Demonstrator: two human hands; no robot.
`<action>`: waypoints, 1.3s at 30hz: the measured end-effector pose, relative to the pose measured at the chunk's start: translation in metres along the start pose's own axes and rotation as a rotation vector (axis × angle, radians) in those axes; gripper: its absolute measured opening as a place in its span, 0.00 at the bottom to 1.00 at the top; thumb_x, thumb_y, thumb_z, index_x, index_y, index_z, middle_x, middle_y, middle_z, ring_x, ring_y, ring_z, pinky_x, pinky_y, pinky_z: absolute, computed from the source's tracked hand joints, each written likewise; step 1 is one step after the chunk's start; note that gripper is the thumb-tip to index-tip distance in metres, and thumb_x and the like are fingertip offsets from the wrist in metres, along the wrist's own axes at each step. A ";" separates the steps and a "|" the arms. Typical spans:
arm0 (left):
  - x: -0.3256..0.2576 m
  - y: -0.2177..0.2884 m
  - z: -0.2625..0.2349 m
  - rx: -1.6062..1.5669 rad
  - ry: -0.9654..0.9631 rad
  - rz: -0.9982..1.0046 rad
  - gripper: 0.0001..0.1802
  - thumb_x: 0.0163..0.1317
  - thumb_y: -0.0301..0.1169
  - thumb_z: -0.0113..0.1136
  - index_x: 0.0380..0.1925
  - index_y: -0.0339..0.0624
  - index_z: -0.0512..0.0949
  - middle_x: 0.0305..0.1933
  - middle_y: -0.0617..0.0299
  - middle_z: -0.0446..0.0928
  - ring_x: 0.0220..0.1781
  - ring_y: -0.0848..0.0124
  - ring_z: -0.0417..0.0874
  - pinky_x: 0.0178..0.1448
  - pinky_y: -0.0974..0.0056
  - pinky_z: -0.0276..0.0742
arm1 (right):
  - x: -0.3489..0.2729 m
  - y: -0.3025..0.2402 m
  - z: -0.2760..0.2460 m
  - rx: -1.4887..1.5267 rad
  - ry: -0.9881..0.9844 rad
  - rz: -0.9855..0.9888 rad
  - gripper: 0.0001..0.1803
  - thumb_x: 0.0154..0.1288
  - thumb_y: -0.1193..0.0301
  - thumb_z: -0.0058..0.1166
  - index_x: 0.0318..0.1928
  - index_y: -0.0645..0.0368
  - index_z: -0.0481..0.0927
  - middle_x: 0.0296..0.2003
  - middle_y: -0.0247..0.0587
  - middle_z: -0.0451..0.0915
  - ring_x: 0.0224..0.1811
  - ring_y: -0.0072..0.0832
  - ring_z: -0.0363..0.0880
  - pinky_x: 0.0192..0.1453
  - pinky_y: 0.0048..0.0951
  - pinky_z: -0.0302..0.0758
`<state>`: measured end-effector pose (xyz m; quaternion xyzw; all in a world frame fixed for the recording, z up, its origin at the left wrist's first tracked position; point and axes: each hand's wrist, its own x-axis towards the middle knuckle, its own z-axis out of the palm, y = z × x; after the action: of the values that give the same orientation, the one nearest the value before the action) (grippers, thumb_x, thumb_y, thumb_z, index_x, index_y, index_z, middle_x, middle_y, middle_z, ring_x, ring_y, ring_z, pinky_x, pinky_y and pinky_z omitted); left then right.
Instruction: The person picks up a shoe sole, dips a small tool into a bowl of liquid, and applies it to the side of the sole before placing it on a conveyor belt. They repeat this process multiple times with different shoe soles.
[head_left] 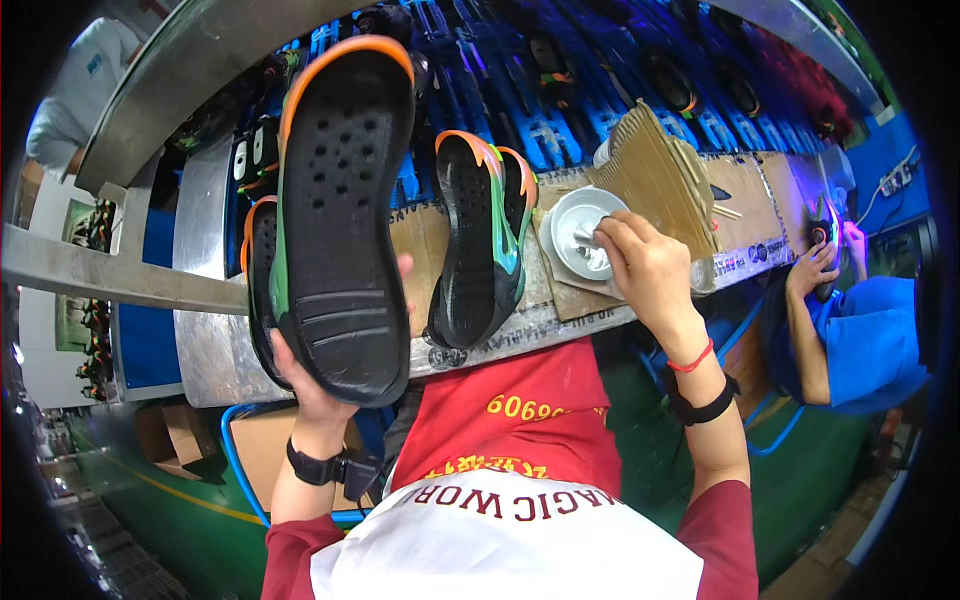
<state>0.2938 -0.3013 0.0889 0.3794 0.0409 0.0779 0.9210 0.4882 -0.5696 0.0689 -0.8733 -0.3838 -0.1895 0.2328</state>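
My left hand [312, 388] grips a large shoe sole [340, 230] and holds it up above the table's near edge. Its black inner face is turned to me, with small dimples at the forefoot and ridges at the heel; the rim runs from orange to green. My right hand [648, 262] is closed in a pinch over a white bowl [562, 212] with whitish contents; whatever the fingers hold is too hidden to name. Between my hands, more soles [470, 235] in the same colours lie on the table. Another sole [262, 285] is partly hidden behind the raised one.
A piece of folded brown cardboard [650, 175] stands behind the bowl. Beyond the cardboard-covered table edge [735, 255] runs a blue-lit conveyor [600, 70] carrying shoe parts. A metal bar [130, 280] crosses at left. A co-worker in blue [860, 340] handles a shoe part at right.
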 end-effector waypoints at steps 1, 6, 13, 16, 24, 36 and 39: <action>0.006 0.002 0.013 0.206 -0.006 0.042 0.57 0.54 0.70 0.52 0.71 0.38 0.51 0.73 0.42 0.54 0.66 0.54 0.70 0.68 0.54 0.68 | -0.003 0.001 0.001 -0.002 0.001 0.010 0.04 0.58 0.72 0.60 0.35 0.56 0.82 0.35 0.39 0.82 0.29 0.39 0.83 0.31 0.34 0.79; 0.023 0.000 0.009 0.862 -0.067 0.140 0.61 0.37 0.27 0.81 0.68 0.38 0.48 0.63 0.54 0.63 0.66 0.62 0.68 0.69 0.56 0.65 | -0.005 -0.002 -0.009 0.111 0.063 0.011 0.05 0.57 0.74 0.61 0.35 0.58 0.82 0.36 0.40 0.82 0.30 0.39 0.83 0.31 0.33 0.79; 0.023 -0.011 0.026 1.581 -0.329 0.368 0.48 0.34 0.37 0.83 0.56 0.38 0.66 0.54 0.59 0.73 0.48 0.71 0.81 0.54 0.63 0.79 | -0.006 -0.037 -0.026 0.496 0.090 -0.120 0.10 0.52 0.80 0.64 0.36 0.62 0.80 0.36 0.43 0.82 0.28 0.38 0.82 0.30 0.31 0.78; 0.019 -0.009 0.038 1.706 -0.395 0.243 0.37 0.53 0.43 0.70 0.58 0.40 0.66 0.58 0.59 0.72 0.54 0.72 0.79 0.59 0.63 0.76 | -0.006 -0.040 -0.022 0.450 0.084 -0.212 0.11 0.50 0.77 0.66 0.35 0.60 0.81 0.35 0.40 0.82 0.27 0.34 0.81 0.27 0.29 0.76; 0.013 -0.006 0.028 1.719 -0.507 0.302 0.34 0.56 0.43 0.66 0.60 0.43 0.65 0.59 0.62 0.71 0.56 0.72 0.77 0.60 0.63 0.75 | 0.002 -0.043 -0.022 0.471 0.050 -0.290 0.11 0.49 0.77 0.64 0.35 0.59 0.80 0.36 0.40 0.81 0.28 0.34 0.82 0.27 0.29 0.77; 0.011 -0.010 0.015 1.728 -0.647 0.406 0.31 0.61 0.42 0.59 0.63 0.48 0.63 0.62 0.66 0.69 0.58 0.73 0.75 0.62 0.64 0.74 | 0.006 -0.040 -0.032 0.567 -0.132 -0.229 0.08 0.53 0.78 0.63 0.36 0.61 0.81 0.37 0.41 0.82 0.31 0.38 0.83 0.31 0.32 0.79; 0.010 -0.009 0.011 1.730 -0.681 0.434 0.31 0.63 0.42 0.58 0.64 0.49 0.62 0.63 0.67 0.68 0.59 0.74 0.75 0.62 0.64 0.74 | 0.007 -0.040 -0.033 0.610 -0.166 -0.209 0.07 0.54 0.78 0.62 0.35 0.63 0.80 0.36 0.42 0.83 0.32 0.40 0.83 0.32 0.33 0.79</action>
<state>0.3058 -0.3139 0.0902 0.9307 -0.2572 0.0751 0.2491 0.4569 -0.5602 0.1102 -0.7318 -0.5279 -0.0168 0.4307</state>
